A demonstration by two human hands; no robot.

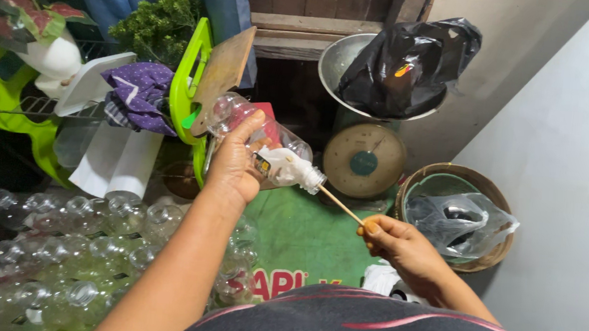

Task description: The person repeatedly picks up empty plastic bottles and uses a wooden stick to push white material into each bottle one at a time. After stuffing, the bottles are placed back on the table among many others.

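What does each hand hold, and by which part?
The left hand grips a clear plastic bottle around its middle, lying sideways. The right hand pinches a thin stick at its near end, the far tip at the bottle's mouth.

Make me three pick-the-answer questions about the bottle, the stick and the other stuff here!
1. Where does the thin wooden stick point?
A. into the mouth of the clear plastic bottle
B. at the weighing scale
C. into the round basket

2. What colour is the bag in the scale's pan?
A. white
B. black
C. green

3. How is the bottle held?
A. upright
B. lying on the floor
C. tilted, mouth toward the stick

Answers: 1 A, the stick's tip meets the bottle mouth. 2 B, the crumpled bag is black. 3 C, the left hand tips it toward the right hand, whose fingers pinch the stick.
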